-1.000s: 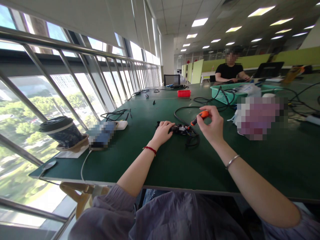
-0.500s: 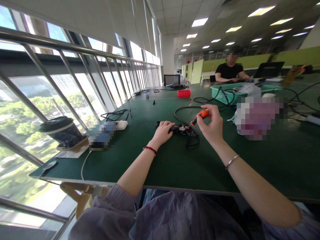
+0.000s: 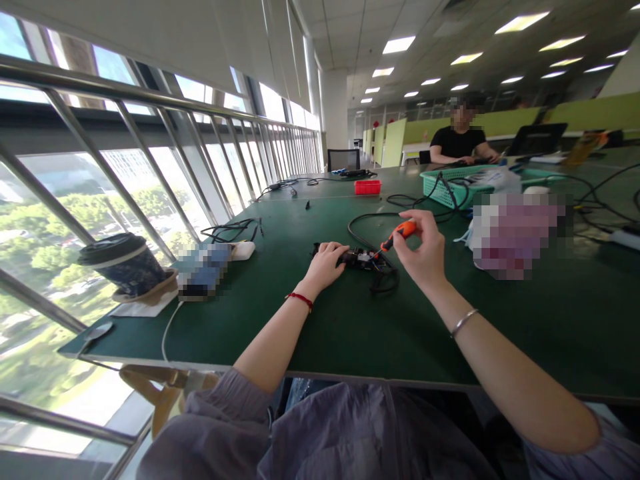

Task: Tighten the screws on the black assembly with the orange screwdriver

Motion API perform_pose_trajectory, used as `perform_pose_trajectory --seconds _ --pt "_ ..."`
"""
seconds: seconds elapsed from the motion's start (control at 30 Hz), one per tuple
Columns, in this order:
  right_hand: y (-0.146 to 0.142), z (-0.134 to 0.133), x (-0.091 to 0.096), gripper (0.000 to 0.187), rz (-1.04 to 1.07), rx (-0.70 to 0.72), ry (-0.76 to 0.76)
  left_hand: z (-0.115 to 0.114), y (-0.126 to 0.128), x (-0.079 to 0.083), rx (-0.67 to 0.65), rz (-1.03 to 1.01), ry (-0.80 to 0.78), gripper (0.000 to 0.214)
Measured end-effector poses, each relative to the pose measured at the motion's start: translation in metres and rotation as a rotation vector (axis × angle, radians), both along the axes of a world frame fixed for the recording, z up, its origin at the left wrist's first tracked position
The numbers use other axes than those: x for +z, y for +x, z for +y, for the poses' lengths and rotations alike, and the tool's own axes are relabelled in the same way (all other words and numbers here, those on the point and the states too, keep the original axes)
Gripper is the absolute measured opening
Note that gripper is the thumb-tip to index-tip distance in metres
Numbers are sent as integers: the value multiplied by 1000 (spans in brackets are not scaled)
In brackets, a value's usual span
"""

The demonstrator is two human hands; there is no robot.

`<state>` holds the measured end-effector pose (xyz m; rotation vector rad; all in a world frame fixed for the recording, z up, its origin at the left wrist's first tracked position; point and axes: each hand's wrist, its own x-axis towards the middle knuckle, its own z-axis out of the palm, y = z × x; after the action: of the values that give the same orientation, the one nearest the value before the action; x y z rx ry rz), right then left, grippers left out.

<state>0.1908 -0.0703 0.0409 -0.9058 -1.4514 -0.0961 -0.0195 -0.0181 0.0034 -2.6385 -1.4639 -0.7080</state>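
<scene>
A small black electronic device (image 3: 361, 258) with a black cable lies on the green table (image 3: 350, 327) in front of me. My left hand (image 3: 326, 263) rests on its left end, fingers curled down over it and holding it still. My right hand (image 3: 426, 249) pinches a small screwdriver with an orange handle (image 3: 403, 231); its tip points down-left onto the device. A black cable (image 3: 367, 230) loops from the device toward the back of the table.
At the left table edge stand a dark lidded cup (image 3: 120, 263), a blurred object and a white charger (image 3: 243, 250). A red box (image 3: 367, 187) and a teal basket (image 3: 450, 183) sit farther back. A person in black sits at the far side. A railing runs along the windows.
My right hand's fingers have shifted slightly on the screwdriver handle. The left hand and the device have stayed put.
</scene>
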Motion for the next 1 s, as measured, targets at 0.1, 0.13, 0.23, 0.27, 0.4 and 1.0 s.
perform_pose_trajectory --seconds 0.1,0.13,0.23,0.27,0.4,1.0 --pt "0 -1 1 16 -10 -46 -40 0 0 0 3 3 -6 47" --pt "0 -2 2 12 -17 -60 -53 1 0 -1 4 3 -7 47" --pt "0 -3 4 11 -13 -81 -63 2 0 -1 2 2 -4 47" --pt "-1 -4 4 10 -1 -75 -61 2 -1 -2 0 2 -1 46" --pt "-1 -2 3 28 25 -10 -22 2 -1 -2 -7 2 3 47" --pt "-1 -1 2 27 33 -7 -26 0 0 0 3 5 -3 46"
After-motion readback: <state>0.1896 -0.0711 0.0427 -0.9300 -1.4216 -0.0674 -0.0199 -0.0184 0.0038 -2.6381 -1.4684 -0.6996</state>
